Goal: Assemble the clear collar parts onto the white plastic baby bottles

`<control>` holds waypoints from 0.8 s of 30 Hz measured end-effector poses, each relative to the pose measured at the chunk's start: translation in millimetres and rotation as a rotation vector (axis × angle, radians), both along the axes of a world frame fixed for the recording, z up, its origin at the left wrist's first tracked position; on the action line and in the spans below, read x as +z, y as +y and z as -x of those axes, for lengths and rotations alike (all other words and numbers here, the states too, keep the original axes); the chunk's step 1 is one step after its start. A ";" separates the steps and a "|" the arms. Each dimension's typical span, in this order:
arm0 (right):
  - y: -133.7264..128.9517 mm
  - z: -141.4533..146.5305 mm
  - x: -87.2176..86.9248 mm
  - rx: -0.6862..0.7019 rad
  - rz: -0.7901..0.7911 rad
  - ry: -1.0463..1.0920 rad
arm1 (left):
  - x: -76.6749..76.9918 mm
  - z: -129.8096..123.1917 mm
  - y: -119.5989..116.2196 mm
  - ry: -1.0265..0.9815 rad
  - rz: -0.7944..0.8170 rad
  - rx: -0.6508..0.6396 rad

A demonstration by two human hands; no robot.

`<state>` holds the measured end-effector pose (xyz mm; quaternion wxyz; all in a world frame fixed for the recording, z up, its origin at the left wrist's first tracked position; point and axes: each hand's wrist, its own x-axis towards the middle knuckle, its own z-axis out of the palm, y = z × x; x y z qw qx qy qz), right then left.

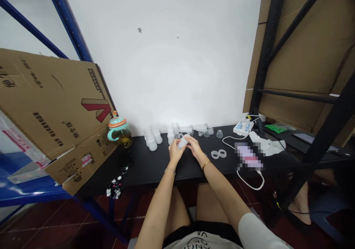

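Note:
A small frosted white baby bottle (182, 143) is held tilted between my two hands above the black table. My left hand (175, 151) is wrapped round its body. At the bottle's upper end, the fingers of my right hand (194, 146) are closed; exactly what they pinch there is too small to make out. More frosted bottles (151, 142) stand to the left, several in a cluster. Behind my hands lie clear dome caps (219, 134) and small teats that are partly hidden. Two white screw rings (215, 154) rest to the right of my right hand.
A teapot (118, 130) with a turquoise handle stands at the left beside a large cardboard box (55, 104). A dark phone (126, 158) with a charm lies nearby. At right are a power strip (243, 127), a white cable, a tissue (267, 145) and a blurred phone-like object.

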<state>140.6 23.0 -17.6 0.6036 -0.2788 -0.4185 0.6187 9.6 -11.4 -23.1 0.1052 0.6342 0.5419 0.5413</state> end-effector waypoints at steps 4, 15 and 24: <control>-2.1 -1.0 1.5 0.001 0.001 -0.018 | 2.0 -0.9 -1.8 0.029 0.022 0.035; -2.9 -1.1 1.6 -0.026 0.017 -0.064 | 1.1 -4.1 -3.8 0.078 0.001 0.066; -3.2 0.2 0.9 0.004 0.007 -0.034 | 0.7 -1.1 -2.6 0.093 -0.020 0.079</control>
